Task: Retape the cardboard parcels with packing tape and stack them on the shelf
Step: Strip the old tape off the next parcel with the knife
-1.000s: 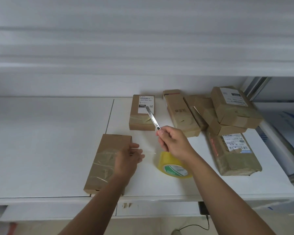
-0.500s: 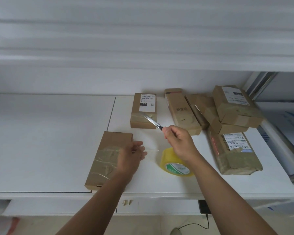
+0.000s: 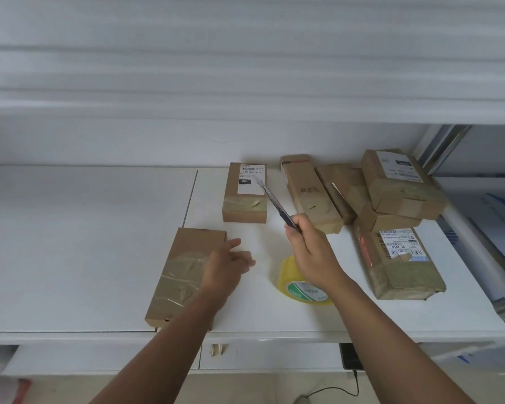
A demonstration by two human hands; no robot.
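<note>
Left hand (image 3: 226, 262) resting flat w/ relaxed fingers on the right edge of the long flat brown cardboard parcel (image 3: 184, 275) at lower centre-left of frame, prob to pin it down so the fresh clear tape band across its middle doesn't lift. Right hand (image 3: 309, 252) gripping a slim dark-handled utility knife (image 3: 274, 202), blade angled up-left over the white counter (image 3: 85, 243), kept clear of fingers, likely for slicing tape. Yellow packing tape roll w/ green-white core label (image 3: 299, 285) sitting on counter just under right wrist, close for next pull. Small labelled brown box (image 3: 245, 193) at centre, and the pile of brown parcels (image 3: 391, 199) upper right, prob waiting for retaping. Nothing stacked neatly yet.
</note>
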